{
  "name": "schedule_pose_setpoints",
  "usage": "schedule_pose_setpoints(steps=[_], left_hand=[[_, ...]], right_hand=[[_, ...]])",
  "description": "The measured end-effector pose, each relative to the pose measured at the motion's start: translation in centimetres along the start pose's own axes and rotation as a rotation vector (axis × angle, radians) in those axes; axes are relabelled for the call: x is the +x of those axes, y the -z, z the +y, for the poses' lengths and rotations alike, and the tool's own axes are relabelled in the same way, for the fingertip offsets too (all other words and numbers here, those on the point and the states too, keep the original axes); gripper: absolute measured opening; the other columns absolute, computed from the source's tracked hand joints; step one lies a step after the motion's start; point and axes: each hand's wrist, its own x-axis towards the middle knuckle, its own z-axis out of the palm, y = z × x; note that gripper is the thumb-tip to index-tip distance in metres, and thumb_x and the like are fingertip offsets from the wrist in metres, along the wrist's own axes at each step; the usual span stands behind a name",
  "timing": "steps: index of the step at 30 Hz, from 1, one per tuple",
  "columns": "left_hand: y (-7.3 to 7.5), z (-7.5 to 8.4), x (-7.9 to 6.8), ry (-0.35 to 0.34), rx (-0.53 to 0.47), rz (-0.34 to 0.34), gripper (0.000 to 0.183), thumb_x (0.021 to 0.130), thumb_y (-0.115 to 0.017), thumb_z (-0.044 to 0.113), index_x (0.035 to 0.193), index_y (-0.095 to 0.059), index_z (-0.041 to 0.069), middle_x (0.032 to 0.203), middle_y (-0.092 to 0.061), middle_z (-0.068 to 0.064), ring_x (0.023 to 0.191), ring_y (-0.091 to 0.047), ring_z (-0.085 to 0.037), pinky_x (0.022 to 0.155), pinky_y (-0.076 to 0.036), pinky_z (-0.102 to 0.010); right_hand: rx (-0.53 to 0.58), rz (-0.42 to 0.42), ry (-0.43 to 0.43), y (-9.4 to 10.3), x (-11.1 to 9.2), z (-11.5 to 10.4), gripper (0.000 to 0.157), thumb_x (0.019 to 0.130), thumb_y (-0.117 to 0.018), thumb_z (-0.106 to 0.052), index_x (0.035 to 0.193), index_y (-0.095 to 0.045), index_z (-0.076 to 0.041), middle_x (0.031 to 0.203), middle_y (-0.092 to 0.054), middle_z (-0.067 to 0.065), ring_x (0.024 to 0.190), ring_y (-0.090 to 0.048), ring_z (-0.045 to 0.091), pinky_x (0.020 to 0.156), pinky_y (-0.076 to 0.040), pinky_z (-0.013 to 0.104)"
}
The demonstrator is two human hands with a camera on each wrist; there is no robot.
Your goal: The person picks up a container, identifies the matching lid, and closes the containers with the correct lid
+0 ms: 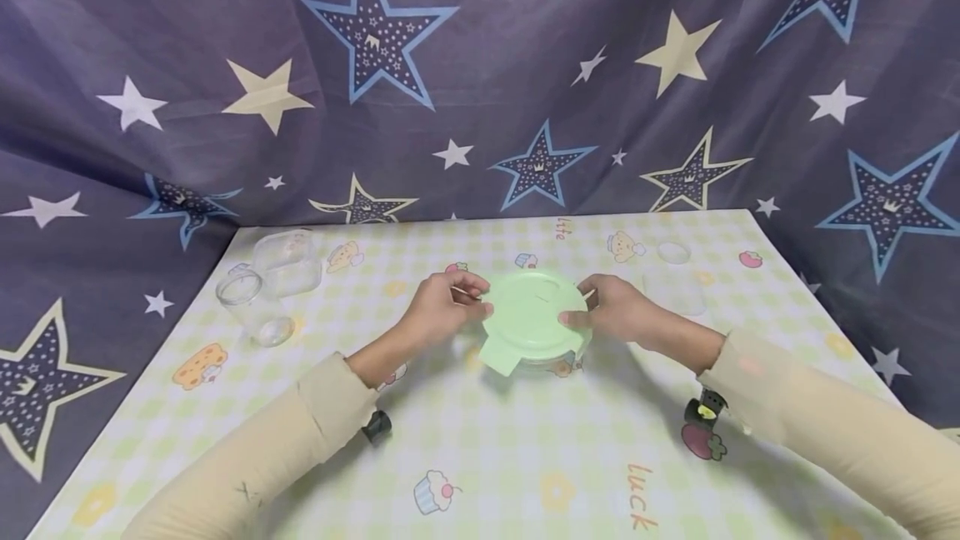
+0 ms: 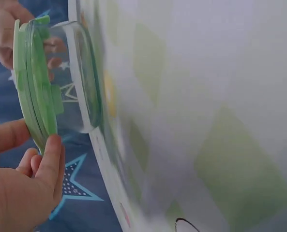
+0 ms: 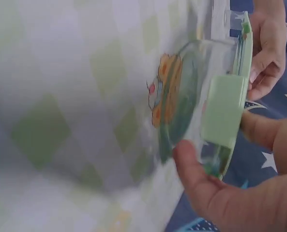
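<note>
A round glass food container with a light green snap lid sits on the table between both hands. One lid flap sticks out at the front left; another flap shows in the right wrist view. My left hand pinches the lid's left edge, thumb on top and a fingertip beneath the rim, as the left wrist view shows. On the other side, my right hand grips the container, its thumb on the lid and a finger against the glass wall.
At the left stand a clear jar and a clear square container. Toward the right lie a clear round lid and a clear, flat squarish piece. A star-patterned cloth hangs behind the checked tabletop.
</note>
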Motion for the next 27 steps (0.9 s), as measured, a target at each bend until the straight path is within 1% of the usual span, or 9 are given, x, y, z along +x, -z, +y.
schedule_pose_setpoints(steps=[3, 5, 7, 10, 12, 14, 17, 22, 27], left_hand=[[-0.2, 0.2, -0.4, 0.015, 0.021, 0.025, 0.03, 0.088, -0.081, 0.017, 0.115, -0.071, 0.009, 0.11, -0.067, -0.006, 0.096, -0.069, -0.021, 0.08, -0.06, -0.033], [-0.6, 0.4, -0.9, 0.051, -0.012, 0.041, 0.038, 0.089, -0.08, 0.017, 0.122, -0.066, 0.006, 0.113, -0.066, -0.009, 0.095, -0.071, -0.023, 0.082, -0.06, -0.034], [-1.1, 0.7, -1.5, 0.119, -0.096, 0.036, 0.048, 0.089, -0.08, 0.016, 0.13, -0.058, 0.005, 0.116, -0.064, -0.012, 0.093, -0.072, -0.027, 0.083, -0.061, -0.037], [-1.7, 1.1, -2.1, 0.237, -0.263, 0.032, 0.057, 0.089, -0.079, 0.011, 0.137, -0.05, 0.004, 0.119, -0.061, -0.016, 0.091, -0.073, -0.03, 0.085, -0.061, -0.039], [-2.0, 1.4, -2.5, 0.29, -0.354, 0.029, 0.054, 0.091, -0.077, 0.008, 0.137, -0.05, 0.003, 0.12, -0.059, -0.017, 0.092, -0.072, -0.03, 0.087, -0.061, -0.039], [-2.1, 1.4, -2.7, 0.3, -0.41, 0.034, 0.047, 0.092, -0.074, 0.004, 0.134, -0.053, -0.001, 0.12, -0.058, -0.018, 0.095, -0.07, -0.028, 0.089, -0.061, -0.039], [-2.1, 1.4, -2.7, 0.286, -0.462, 0.032, 0.039, 0.093, -0.072, 0.0, 0.129, -0.058, -0.004, 0.12, -0.057, -0.02, 0.096, -0.068, -0.026, 0.091, -0.06, -0.039], [-1.7, 1.0, -2.3, 0.259, -0.495, 0.024, 0.037, 0.092, -0.071, -0.004, 0.128, -0.061, -0.006, 0.12, -0.058, -0.02, 0.097, -0.069, -0.026, 0.092, -0.059, -0.039], [-0.8, 0.4, -1.1, 0.238, -0.417, -0.01, 0.037, 0.092, -0.072, -0.001, 0.128, -0.063, -0.005, 0.118, -0.062, -0.017, 0.098, -0.069, -0.022, 0.09, -0.06, -0.035]], right_hand=[[-0.165, 0.043, 0.122, 0.7, 0.2, 0.1, 0.072, 0.091, -0.079, -0.038, 0.137, -0.052, 0.011, 0.12, -0.066, 0.027, 0.108, -0.065, 0.039, 0.092, -0.056, 0.051], [-0.284, 0.077, 0.27, 1.5, 0.7, 0.3, 0.074, 0.089, -0.08, -0.038, 0.138, -0.053, 0.01, 0.127, -0.063, 0.027, 0.116, -0.062, 0.041, 0.098, -0.053, 0.054], [-0.351, 0.091, 0.446, 2.3, 1.4, 0.3, 0.069, 0.088, -0.083, -0.033, 0.138, -0.056, 0.007, 0.132, -0.062, 0.024, 0.123, -0.059, 0.041, 0.104, -0.049, 0.057], [-0.354, 0.003, 0.674, 3.2, 2.4, 0.2, 0.062, 0.085, -0.085, -0.023, 0.137, -0.061, 0.001, 0.137, -0.063, 0.017, 0.129, -0.057, 0.037, 0.11, -0.045, 0.055], [-0.347, -0.087, 0.76, 3.4, 3.1, 0.0, 0.056, 0.086, -0.084, -0.019, 0.135, -0.064, -0.002, 0.138, -0.063, 0.015, 0.131, -0.056, 0.035, 0.112, -0.043, 0.054], [-0.354, -0.157, 0.79, 3.4, 3.7, -0.2, 0.05, 0.087, -0.083, -0.019, 0.132, -0.067, -0.004, 0.139, -0.062, 0.016, 0.132, -0.056, 0.035, 0.113, -0.042, 0.053], [-0.389, -0.187, 0.795, 3.3, 4.1, -0.4, 0.042, 0.088, -0.082, -0.02, 0.126, -0.071, -0.006, 0.14, -0.061, 0.02, 0.132, -0.055, 0.038, 0.113, -0.041, 0.055], [-0.416, -0.162, 0.781, 3.1, 4.1, -0.7, 0.039, 0.087, -0.083, -0.02, 0.122, -0.074, -0.006, 0.138, -0.061, 0.022, 0.13, -0.057, 0.039, 0.113, -0.041, 0.056], [-0.41, -0.112, 0.746, 2.4, 3.4, -0.5, 0.039, 0.09, -0.081, -0.025, 0.122, -0.074, -0.005, 0.137, -0.062, 0.022, 0.128, -0.057, 0.04, 0.112, -0.041, 0.056]])
